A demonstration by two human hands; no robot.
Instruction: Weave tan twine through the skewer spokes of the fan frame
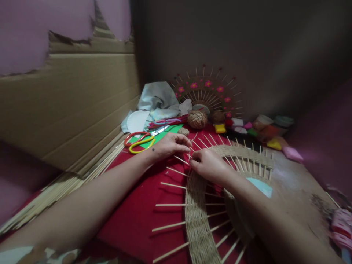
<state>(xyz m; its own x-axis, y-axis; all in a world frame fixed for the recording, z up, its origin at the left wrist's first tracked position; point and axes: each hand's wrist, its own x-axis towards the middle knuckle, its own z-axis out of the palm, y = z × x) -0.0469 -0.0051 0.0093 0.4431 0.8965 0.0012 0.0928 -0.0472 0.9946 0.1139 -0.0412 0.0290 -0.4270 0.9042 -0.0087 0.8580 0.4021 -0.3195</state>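
Observation:
A half-round fan of thin sticks (170, 205) with a woven twine band (196, 205) lies on a red cloth (132, 205). My left hand (176, 143) is beside the outer stick ends, thumb and fingers pinched together, a thin strand of twine showing near its fingertips. Just to its right, my right hand (207, 165) is closed on the band's outer edge among the sticks; its fingertips are partly hidden. A ball of twine (197, 120) sits behind my hands. Scissors (141, 141) with red and yellow handles lie left of my left hand, on green paper (174, 128).
Long loose sticks (68, 189) run along the left beside a cardboard wall (82, 91). At the back stand a finished fan with pink flowers (208, 84) and a crumpled grey cloth (158, 97). Several coloured packets, one yellow packet (220, 128) among them, lie at the back right.

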